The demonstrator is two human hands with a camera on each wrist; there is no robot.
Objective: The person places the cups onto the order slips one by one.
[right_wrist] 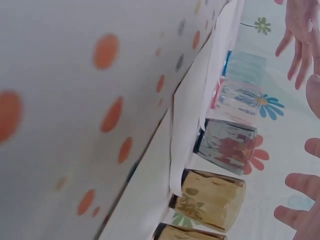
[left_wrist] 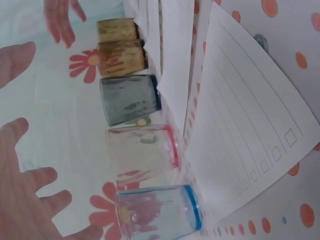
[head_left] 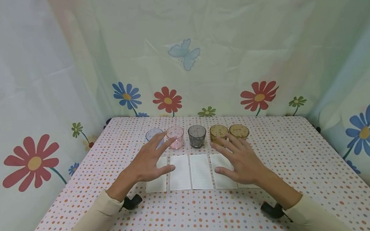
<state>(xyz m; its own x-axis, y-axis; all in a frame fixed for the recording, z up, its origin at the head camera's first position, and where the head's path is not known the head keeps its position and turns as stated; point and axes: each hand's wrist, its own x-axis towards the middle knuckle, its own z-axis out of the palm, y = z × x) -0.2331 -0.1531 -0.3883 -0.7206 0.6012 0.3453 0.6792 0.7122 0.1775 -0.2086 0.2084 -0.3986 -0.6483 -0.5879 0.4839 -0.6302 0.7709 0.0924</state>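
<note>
My left hand (head_left: 147, 162) hovers with fingers spread above the left end of a row of white paper slips (head_left: 179, 174). Behind its fingertips stand a clear blue glass (left_wrist: 155, 212) and a pink glass (head_left: 177, 142). A grey glass (head_left: 197, 138) is in the middle of the row, between the two hands. Over the right slips hangs my right hand (head_left: 244, 161), fingers apart, partly covering an amber glass (head_left: 219, 129); a second amber glass (head_left: 239, 129) stands beside it. Neither hand holds anything. Printed lines and small boxes show on the nearest slip (left_wrist: 250, 115) in the left wrist view.
A dotted cloth (head_left: 189, 218) covers the table. Behind and at the sides hangs a curtain (head_left: 225, 51) printed with flowers and a butterfly. Black curved pieces (head_left: 133, 202) show below each wrist.
</note>
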